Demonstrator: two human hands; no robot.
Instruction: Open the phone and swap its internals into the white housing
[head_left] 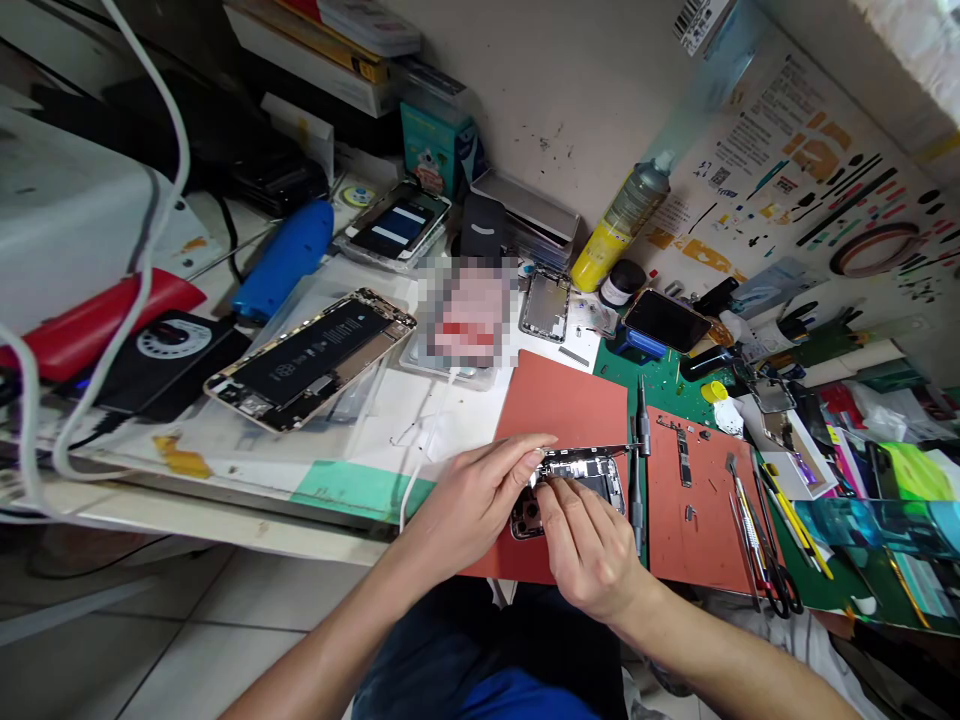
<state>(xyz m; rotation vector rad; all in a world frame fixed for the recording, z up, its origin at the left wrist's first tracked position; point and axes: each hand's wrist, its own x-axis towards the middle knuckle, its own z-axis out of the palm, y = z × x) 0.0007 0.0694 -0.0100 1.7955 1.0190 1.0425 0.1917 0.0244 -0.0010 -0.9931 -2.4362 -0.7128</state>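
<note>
An opened phone (611, 484) with bare inner parts lies on a reddish-brown mat (574, 400) in front of me. My left hand (487, 495) is at its upper left corner, thumb and fingers closed on a dark, thin panel (581, 455) raised along the phone's far edge. Over the phone's middle is my right hand (589, 545), fingers bent together and pointing down into it; whatever they pinch is hidden. A grey metal bar tool (637, 490) stands just right of the phone.
Tweezers and scissors (784, 590) lie on the right mat (712, 530) beside small parts. Another opened phone (311, 360) is at the left, a pixelated item (469, 315) behind. A yellow spray can (622, 220) leans near the wall. White cables (176, 120) hang at far left.
</note>
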